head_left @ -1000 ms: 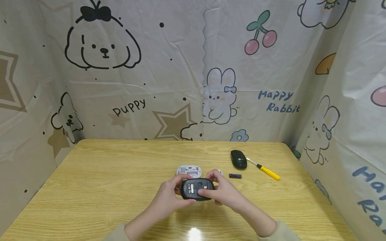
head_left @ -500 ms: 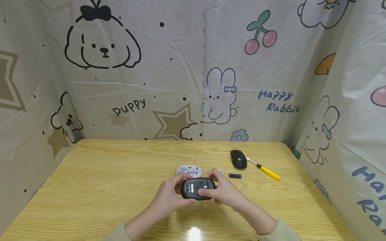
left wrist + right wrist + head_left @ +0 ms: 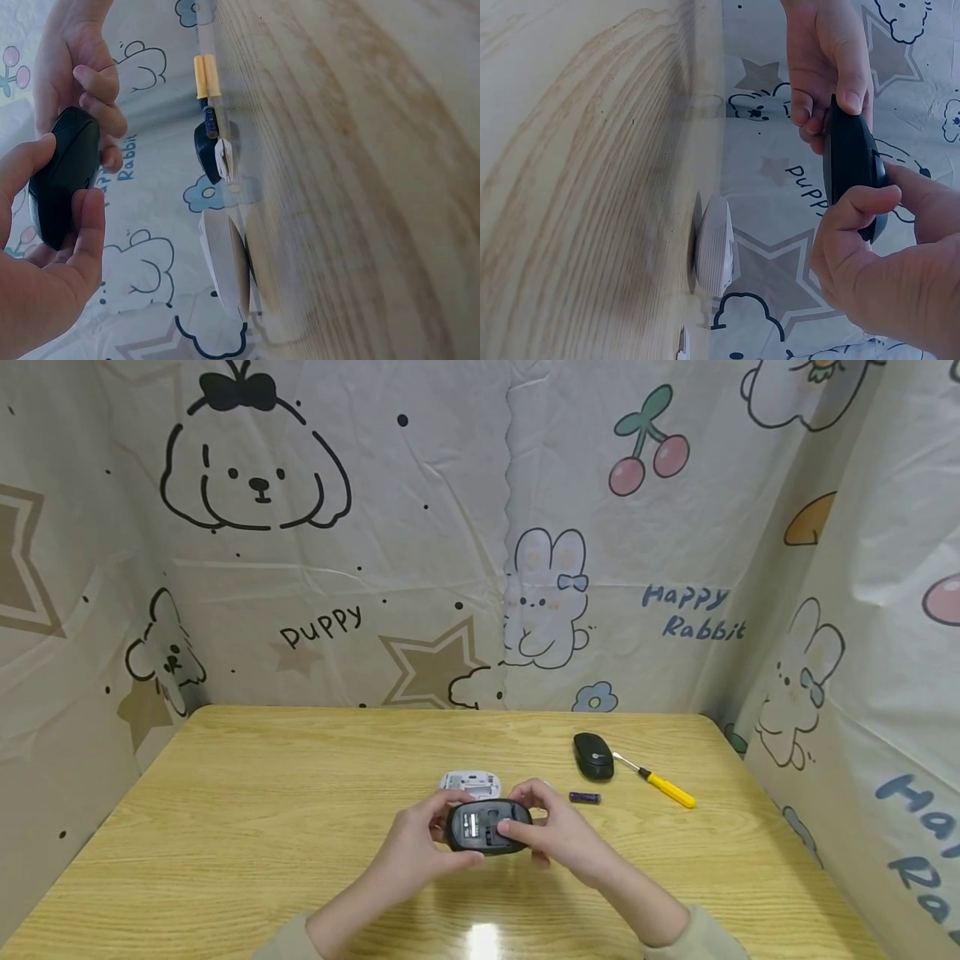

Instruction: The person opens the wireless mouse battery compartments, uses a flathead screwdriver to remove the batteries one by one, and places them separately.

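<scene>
A black computer mouse point(image 3: 471, 839) is held above the table in both hands, its underside turned up toward the head camera. My left hand point(image 3: 422, 842) grips its left end, thumb on the near edge and fingers at the far edge. At the other end, my right hand point(image 3: 564, 839) holds it with the thumb pressed on the underside. A dark recess shows in the underside beside that thumb. Just behind lies a white mouse point(image 3: 454, 782), bottom up, with its battery compartment uncovered. A dark battery point(image 3: 585, 797) lies right of the right hand.
A second black mouse point(image 3: 593, 757) rests farther back on the right of the wooden table point(image 3: 300, 793). Beside it lies a screwdriver point(image 3: 671, 788) with a yellow handle. A small white piece point(image 3: 224, 159) shows in the left wrist view. Printed curtains point(image 3: 420, 560) stand around the table.
My right thumb has shifted toward the far side on the underside, and a dark recess has come into view there. The held mouse has moved slightly up and left.
</scene>
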